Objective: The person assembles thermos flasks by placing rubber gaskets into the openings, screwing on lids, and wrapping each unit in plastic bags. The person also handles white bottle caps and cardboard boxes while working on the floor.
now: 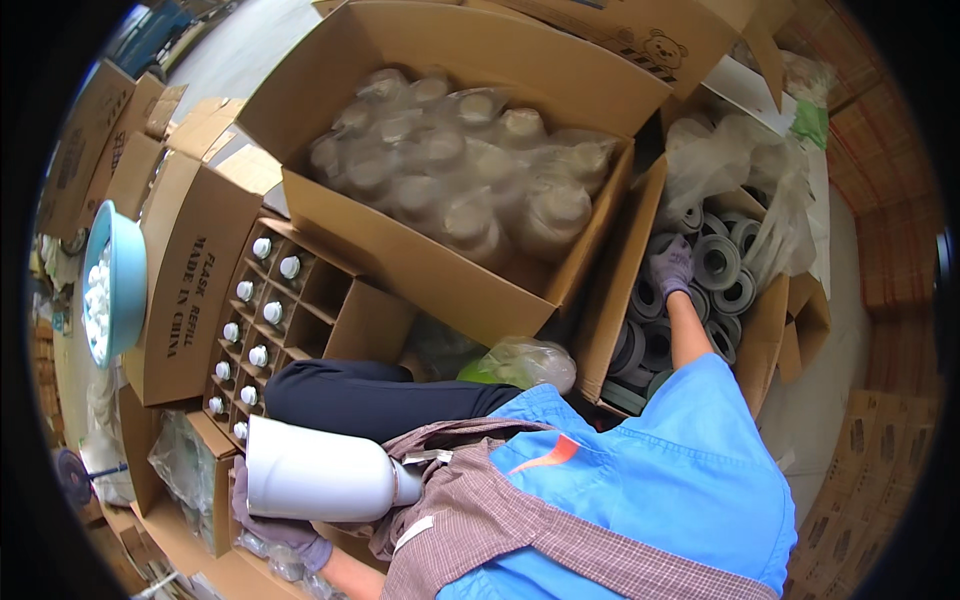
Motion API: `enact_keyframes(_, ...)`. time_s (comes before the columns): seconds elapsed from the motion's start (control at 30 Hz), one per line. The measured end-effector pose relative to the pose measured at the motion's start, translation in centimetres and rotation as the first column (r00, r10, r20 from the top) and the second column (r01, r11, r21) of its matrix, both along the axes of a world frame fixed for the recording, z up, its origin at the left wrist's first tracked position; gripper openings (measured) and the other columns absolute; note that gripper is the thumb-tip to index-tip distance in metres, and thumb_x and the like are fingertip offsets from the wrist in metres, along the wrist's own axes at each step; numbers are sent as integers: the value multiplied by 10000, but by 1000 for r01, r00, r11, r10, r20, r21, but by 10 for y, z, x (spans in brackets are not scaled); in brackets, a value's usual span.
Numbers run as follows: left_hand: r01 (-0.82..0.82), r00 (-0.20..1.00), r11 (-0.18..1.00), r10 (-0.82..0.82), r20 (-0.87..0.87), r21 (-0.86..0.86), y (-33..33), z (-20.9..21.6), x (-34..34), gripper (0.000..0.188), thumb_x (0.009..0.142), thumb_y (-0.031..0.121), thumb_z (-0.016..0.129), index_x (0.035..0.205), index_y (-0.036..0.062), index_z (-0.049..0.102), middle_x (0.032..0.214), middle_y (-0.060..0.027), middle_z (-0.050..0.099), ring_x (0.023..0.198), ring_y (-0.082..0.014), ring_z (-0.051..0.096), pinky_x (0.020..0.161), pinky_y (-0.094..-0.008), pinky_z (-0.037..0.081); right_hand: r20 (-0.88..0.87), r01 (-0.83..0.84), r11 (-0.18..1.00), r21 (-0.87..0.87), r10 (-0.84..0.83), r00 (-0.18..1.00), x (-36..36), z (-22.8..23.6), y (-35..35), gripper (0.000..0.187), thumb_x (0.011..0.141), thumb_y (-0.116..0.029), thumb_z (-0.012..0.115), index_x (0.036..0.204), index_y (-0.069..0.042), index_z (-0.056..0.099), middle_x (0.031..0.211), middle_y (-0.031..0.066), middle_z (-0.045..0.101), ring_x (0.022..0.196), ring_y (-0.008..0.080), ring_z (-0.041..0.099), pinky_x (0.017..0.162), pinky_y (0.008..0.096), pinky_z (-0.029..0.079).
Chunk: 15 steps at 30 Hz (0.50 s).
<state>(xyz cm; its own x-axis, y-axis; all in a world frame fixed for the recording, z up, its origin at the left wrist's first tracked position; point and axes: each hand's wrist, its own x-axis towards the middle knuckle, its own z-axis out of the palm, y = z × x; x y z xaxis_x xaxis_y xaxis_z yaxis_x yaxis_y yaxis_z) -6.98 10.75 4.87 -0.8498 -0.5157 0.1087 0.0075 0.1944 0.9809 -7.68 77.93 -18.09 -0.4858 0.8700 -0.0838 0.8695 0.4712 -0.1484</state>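
Note:
My left hand (285,535), in a grey-purple glove, is closed around a white flask body (320,475). The flask lies sideways at my lap, its wide end to the left and its narrow neck against my checked apron (480,500). My right hand (671,266), gloved alike, reaches into a carton (620,285) of grey plastic rings (716,262). Its fingers curl down among the rings, their tips hidden, so what they grip cannot be made out. Crumpled clear plastic (710,150) covers the far part of these rings.
Ahead stands a large open carton (420,260) holding several plastic-wrapped, round-topped items (470,215). To the left, a divided carton (330,290) holds several white-capped bottles (273,312). A blue basin (125,290) with small white pieces sits farther left. Stacked cartons (850,480) line the right side.

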Motion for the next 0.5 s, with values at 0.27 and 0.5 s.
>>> enact_keyframes(0.27, 17, 986, 984, 12, -164, 177, -32, -63, -11, 541, 998, 366, 402, 1234, -77, 605, 1221, -175, 643, 1101, -259, 622, 968, -368, 494, 340, -455, 889, 55, 412, 845, 31, -79, 160, 399, 824, -304, 611, 1087, -16, 691, 1222, 254, 634, 1134, 389, 602, 974, 429, 479)
enact_keyframes(0.5, 73, 997, 997, -73, 23, -11, -49, -13, 15, 469, 1004, 330, 485, 1256, -52, 590, 1254, -145, 628, 1173, -237, 585, 1048, -347, 425, -662, -83, 991, 103, 131, 738, -28, 42, 108, 537, 759, -89, 794, 1240, 30, 586, 1225, 194, 645, 1043, 257, 632, 934, 380, 523)
